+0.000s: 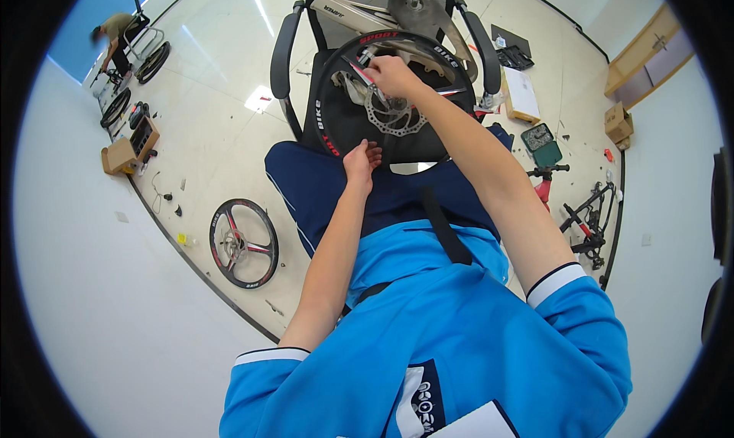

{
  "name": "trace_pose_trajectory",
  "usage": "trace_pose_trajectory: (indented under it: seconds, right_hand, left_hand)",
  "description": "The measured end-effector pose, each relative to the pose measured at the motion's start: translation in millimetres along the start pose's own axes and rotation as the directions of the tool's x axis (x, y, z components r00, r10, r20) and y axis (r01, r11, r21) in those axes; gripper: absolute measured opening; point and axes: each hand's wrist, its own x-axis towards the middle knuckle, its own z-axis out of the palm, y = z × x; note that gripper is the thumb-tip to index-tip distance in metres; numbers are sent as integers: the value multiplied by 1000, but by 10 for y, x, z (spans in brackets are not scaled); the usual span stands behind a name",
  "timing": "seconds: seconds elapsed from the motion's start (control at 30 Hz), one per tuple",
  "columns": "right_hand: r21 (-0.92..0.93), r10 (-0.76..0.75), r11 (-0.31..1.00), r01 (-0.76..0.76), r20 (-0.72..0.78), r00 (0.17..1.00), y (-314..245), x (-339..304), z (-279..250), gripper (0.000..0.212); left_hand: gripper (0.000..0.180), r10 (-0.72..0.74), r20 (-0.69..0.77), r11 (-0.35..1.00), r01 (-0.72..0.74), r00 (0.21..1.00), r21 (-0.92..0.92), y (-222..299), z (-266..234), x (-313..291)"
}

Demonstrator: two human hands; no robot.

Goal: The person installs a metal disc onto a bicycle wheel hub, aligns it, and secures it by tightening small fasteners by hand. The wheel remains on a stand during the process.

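Note:
A three-spoke bicycle wheel (pixel 320 102) with a black tyre and red and white lettering lies across the seat of a black office chair (pixel 284 56) in front of me. Its silver brake disc (pixel 380 123) faces up. My right hand (pixel 391 76) is over the wheel above the disc, with fingers closed beside a red and silver spoke; what they grip is hidden. Close to the tyre's near edge, my left hand (pixel 362 165) has its fingers loosely bent and apart, holding nothing. Whether it touches the tyre I cannot tell.
Behind the wheel, a pale bicycle frame (pixel 344 10) rests on the chair. A second wheel (pixel 245 243) lies on the floor at left. At right are a green case (pixel 544 147), a white box (pixel 521 95) and a dark frame (pixel 589 220). Another person (pixel 118 37) works far left.

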Motion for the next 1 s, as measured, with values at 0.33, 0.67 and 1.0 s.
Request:
trace_pose_trajectory:
  seconds: [0.33,0.67,1.0]
  right_hand:
    - [337,123,930,-150,100,987,-327,-649,-69,33]
    - [213,705,709,-673,-197,681,1385,-1719,144,30]
    - [95,741,653,-752,-287,607,1520,-1017,370,43]
  left_hand:
    - [29,29,3,999,-29,1000,33,-35,-25,0]
    - [30,24,50,986,-32,998,165,-22,-5,24]
    - [29,31,32,997,-33,999,74,-6,8,-107]
